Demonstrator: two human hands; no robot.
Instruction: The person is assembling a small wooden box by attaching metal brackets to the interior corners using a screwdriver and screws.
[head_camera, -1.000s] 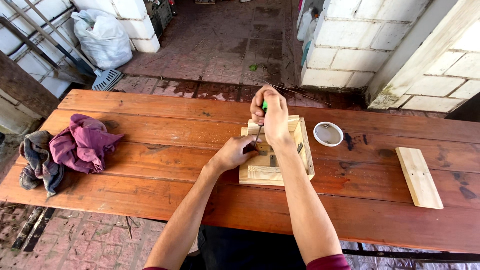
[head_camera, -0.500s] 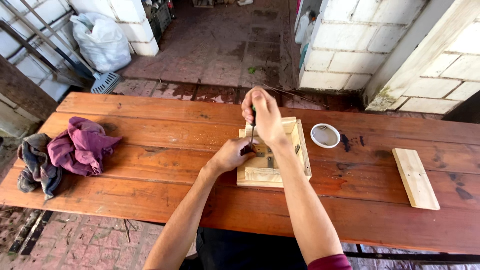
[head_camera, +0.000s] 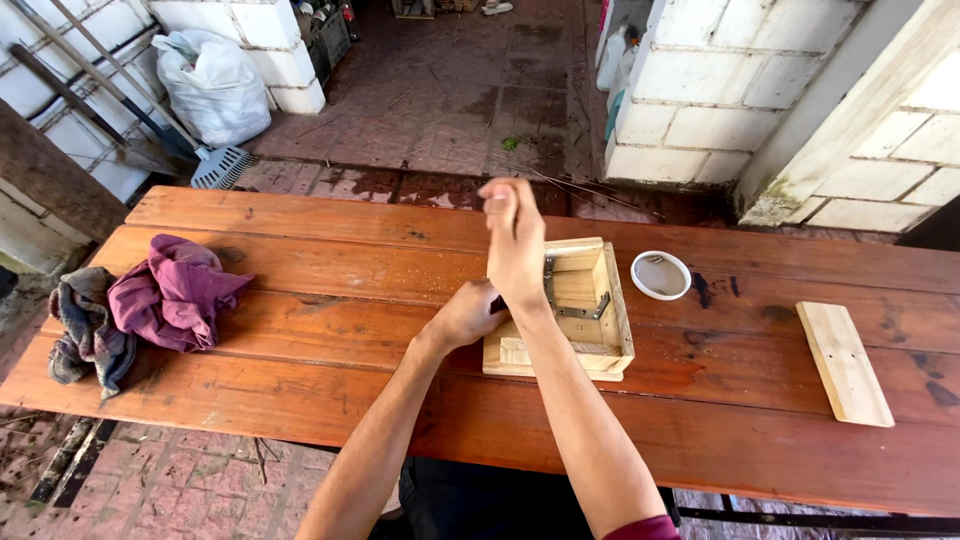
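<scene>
Now the right hand (head_camera: 516, 250) stands raised above the wooden box (head_camera: 575, 310), higher than half a second ago, when it was pressed down over the box's near-left part. A second ago a green-handled tool showed in that hand, upright, its tip down at the box. In this frame the fingers are curled into a loose fist seen from the back; whether the tool is enclosed in them I cannot tell, as no handle or shaft shows.

Left hand (head_camera: 468, 315): fingers bent and closed against the left wall of the box, at the same place as in both earlier frames. It grips or braces the wall; what, if anything, sits between fingertips and wood is hidden by the right forearm.

Box position: on the wooden table (head_camera: 300, 300), centre-right, open side up, unmoved across the three frames. Metal brackets (head_camera: 575, 305) are visible inside it, on the inner wall and floor.

Judgement: the lift of the right hand reads as the tool coming off its contact point while the box stays held.

Around it: a small round white lid or dish (head_camera: 661, 275) just right of the box, a loose wooden board (head_camera: 845, 362) well apart on the right, purple and grey rags (head_camera: 150, 305) on the left end.
</scene>
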